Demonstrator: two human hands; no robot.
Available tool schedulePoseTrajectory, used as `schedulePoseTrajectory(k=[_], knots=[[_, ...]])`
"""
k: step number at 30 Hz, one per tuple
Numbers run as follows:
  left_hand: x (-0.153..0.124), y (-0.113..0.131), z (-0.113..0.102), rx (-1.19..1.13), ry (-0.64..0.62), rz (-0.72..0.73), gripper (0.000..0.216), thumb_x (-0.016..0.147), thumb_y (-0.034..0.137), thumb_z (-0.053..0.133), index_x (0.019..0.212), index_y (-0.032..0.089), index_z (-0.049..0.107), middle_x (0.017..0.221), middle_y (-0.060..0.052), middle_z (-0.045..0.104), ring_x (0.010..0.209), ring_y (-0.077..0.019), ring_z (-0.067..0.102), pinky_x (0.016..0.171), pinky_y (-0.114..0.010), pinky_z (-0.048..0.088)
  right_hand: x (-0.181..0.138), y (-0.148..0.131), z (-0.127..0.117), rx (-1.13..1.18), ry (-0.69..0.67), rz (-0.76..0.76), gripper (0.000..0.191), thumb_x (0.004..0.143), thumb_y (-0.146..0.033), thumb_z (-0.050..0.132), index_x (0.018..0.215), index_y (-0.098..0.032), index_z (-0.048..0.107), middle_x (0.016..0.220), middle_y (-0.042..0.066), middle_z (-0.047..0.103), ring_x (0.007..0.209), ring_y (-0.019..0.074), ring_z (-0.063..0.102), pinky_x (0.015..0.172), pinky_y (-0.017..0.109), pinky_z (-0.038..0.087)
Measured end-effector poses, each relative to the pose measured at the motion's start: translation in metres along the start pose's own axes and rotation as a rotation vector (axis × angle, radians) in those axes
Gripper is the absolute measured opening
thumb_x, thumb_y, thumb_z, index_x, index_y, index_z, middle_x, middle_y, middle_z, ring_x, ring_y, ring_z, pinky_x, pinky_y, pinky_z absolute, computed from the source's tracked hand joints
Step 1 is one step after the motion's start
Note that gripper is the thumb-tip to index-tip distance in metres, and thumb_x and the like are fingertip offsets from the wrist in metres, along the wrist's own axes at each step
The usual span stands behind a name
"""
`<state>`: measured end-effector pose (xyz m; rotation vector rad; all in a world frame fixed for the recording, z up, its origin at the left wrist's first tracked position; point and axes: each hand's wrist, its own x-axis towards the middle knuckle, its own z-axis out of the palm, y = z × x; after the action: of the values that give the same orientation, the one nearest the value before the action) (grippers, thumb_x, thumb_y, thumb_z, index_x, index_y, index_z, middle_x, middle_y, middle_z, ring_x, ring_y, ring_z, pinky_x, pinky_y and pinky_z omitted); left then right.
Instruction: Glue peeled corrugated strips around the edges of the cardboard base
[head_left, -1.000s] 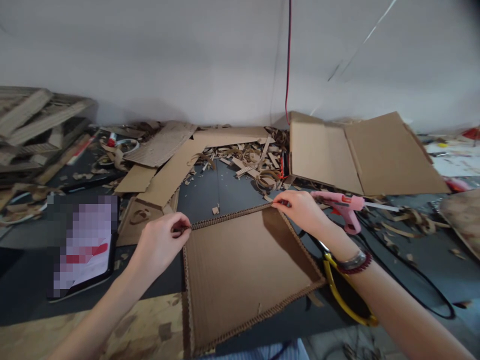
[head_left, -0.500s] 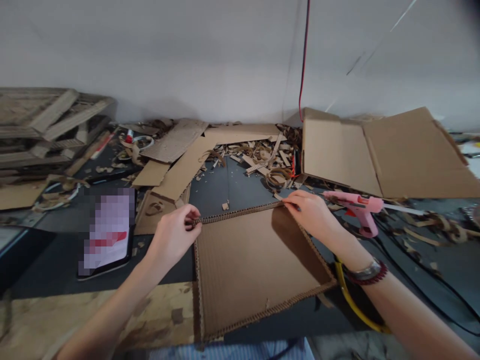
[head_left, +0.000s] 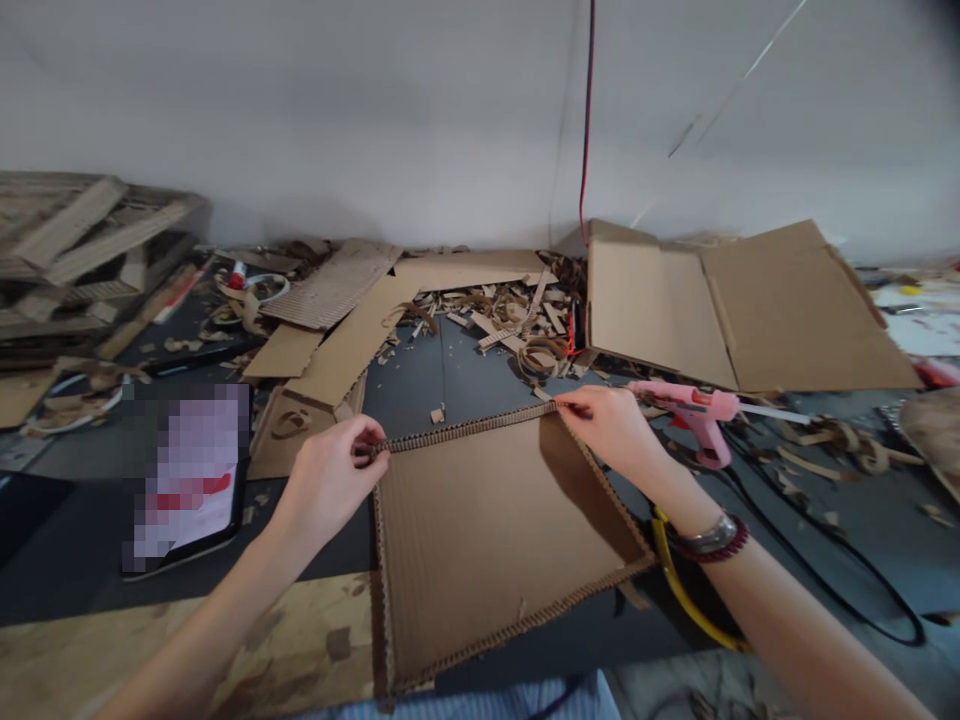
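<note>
My left hand (head_left: 328, 477) and my right hand (head_left: 609, 427) both pinch the far edge of a flat brown corrugated cardboard sheet (head_left: 499, 550), at its two ends. A narrow corrugated strip (head_left: 465, 430) runs along that edge between my fingers. I cannot tell whether the strip is separate from the sheet. Just past my right hand lies a pink hot glue gun (head_left: 694, 420), with a white glue stick pointing right. A yellow-handled tool (head_left: 675, 580) lies below my right wrist, partly hidden by my forearm.
A flattened cardboard box (head_left: 750, 310) stands at the back right, beside a heap of cardboard scraps (head_left: 487, 325). A tablet with a blurred screen (head_left: 187, 480) lies left of the sheet. A black cable (head_left: 832, 560) curves across the dark table, and a plywood board (head_left: 187, 650) lies at the front.
The whole view sways slightly right, then back left, as my head moves. Both hands keep their pinch on the far edge, and the sheet stays flat.
</note>
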<state>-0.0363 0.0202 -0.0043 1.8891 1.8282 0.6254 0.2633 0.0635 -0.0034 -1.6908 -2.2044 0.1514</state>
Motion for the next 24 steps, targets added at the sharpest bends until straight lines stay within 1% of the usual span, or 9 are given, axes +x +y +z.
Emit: schedulePoseTrajectory(k=[3,9,13,15,17,19,21,22,24], knots=[[-0.001,0.001,-0.001,0.009,-0.005,-0.006,0.006,0.070,0.025,0.051,0.072,0.020,0.052,0.071,-0.002,0.063,0.070,-0.0182,0.063,0.067,-0.029,0.053,-0.001,-0.001,0.002,0.003,0.026,0.072,0.019,0.073,-0.011,0.052,0.080,-0.015,0.069,0.077,0.006,0.072,0.069,0.0187,0.067,0.068,0.027,0.050],[-0.001,0.002,-0.002,0.043,-0.027,-0.002,0.005,0.071,0.024,0.048,0.073,0.020,0.051,0.074,-0.002,0.062,0.072,-0.0185,0.063,0.067,-0.029,0.052,-0.001,-0.009,0.010,-0.038,0.092,0.171,0.017,0.070,-0.011,0.051,0.065,-0.016,0.066,0.064,0.008,0.070,0.060,0.0226,0.066,0.059,0.030,0.049],[-0.005,0.013,-0.006,0.270,-0.052,0.023,0.012,0.075,0.022,0.045,0.082,0.019,0.054,0.087,-0.006,0.064,0.080,-0.0240,0.062,0.069,-0.036,0.051,-0.002,-0.015,0.002,-0.042,0.135,0.134,0.015,0.070,-0.011,0.051,0.064,-0.016,0.063,0.066,0.009,0.070,0.063,0.0245,0.065,0.060,0.033,0.048],[-0.007,0.027,-0.008,0.357,-0.029,0.106,0.019,0.077,0.022,0.046,0.093,0.018,0.055,0.102,-0.010,0.061,0.094,-0.0277,0.058,0.075,-0.039,0.049,-0.006,-0.022,-0.007,-0.022,0.166,0.094,0.015,0.072,-0.012,0.050,0.067,-0.017,0.063,0.070,0.007,0.070,0.065,0.0221,0.065,0.063,0.031,0.048],[-0.007,0.047,-0.008,0.318,-0.029,0.259,0.029,0.078,0.026,0.050,0.105,0.016,0.053,0.115,-0.012,0.057,0.106,-0.0272,0.053,0.087,-0.039,0.045,-0.013,-0.032,-0.018,0.032,0.211,0.040,0.014,0.073,-0.014,0.049,0.071,-0.019,0.063,0.071,0.003,0.069,0.064,0.0190,0.065,0.062,0.028,0.049],[-0.004,0.071,-0.007,0.241,-0.079,0.396,0.040,0.080,0.029,0.051,0.116,0.014,0.047,0.122,-0.013,0.053,0.112,-0.0260,0.049,0.093,-0.039,0.041,-0.021,-0.046,-0.029,0.129,0.292,-0.041,0.013,0.073,-0.017,0.050,0.073,-0.019,0.063,0.069,0.002,0.069,0.060,0.0173,0.064,0.059,0.027,0.049],[0.001,0.095,-0.005,0.173,-0.088,0.460,0.045,0.082,0.030,0.050,0.121,0.011,0.042,0.123,-0.014,0.053,0.113,-0.0255,0.049,0.092,-0.038,0.042,-0.028,-0.060,-0.037,0.203,0.344,-0.098,0.012,0.073,-0.017,0.051,0.073,-0.018,0.063,0.068,0.002,0.069,0.058,0.0161,0.064,0.059,0.026,0.049],[0.004,0.104,-0.003,0.148,-0.099,0.484,0.042,0.082,0.027,0.050,0.120,0.011,0.043,0.121,-0.014,0.054,0.111,-0.0254,0.049,0.090,-0.038,0.042,-0.031,-0.066,-0.040,0.228,0.354,-0.109,0.012,0.073,-0.016,0.051,0.073,-0.018,0.063,0.068,0.002,0.068,0.058,0.0155,0.063,0.059,0.026,0.049],[0.008,0.116,0.000,0.103,-0.170,0.514,0.024,0.086,0.020,0.042,0.108,0.015,0.051,0.106,-0.009,0.062,0.099,-0.0233,0.057,0.082,-0.035,0.045,-0.035,-0.077,-0.043,0.262,0.359,-0.103,0.011,0.073,-0.015,0.052,0.074,-0.018,0.063,0.068,0.002,0.068,0.058,0.0148,0.063,0.059,0.026,0.050]])
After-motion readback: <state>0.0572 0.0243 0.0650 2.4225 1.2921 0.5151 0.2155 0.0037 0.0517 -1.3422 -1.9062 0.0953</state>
